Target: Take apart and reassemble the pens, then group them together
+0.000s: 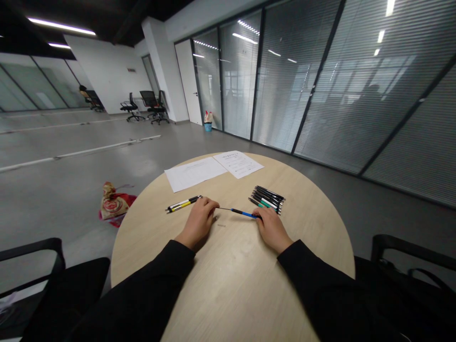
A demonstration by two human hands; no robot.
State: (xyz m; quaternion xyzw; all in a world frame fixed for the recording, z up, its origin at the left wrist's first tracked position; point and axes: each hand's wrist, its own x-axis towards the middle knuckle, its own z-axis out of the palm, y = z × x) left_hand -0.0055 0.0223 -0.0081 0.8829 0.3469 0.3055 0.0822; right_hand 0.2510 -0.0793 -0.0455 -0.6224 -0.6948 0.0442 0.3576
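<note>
My right hand is closed on the rear end of a blue and black pen barrel. A thin dark refill sticks out of the barrel's front. Its far end is pinched in the fingers of my left hand. On the table just below lies a small spring, and a small tip piece sits beside my left hand. A few pens, yellow, white and black, lie left of my left hand. Beyond my right hand several pens, mostly black with some green and white, lie side by side.
Two printed sheets of paper lie at the far side of the round wooden table. Black armchairs stand to both sides. A red and tan bag is on the floor at the left. Glass partitions with blinds run behind.
</note>
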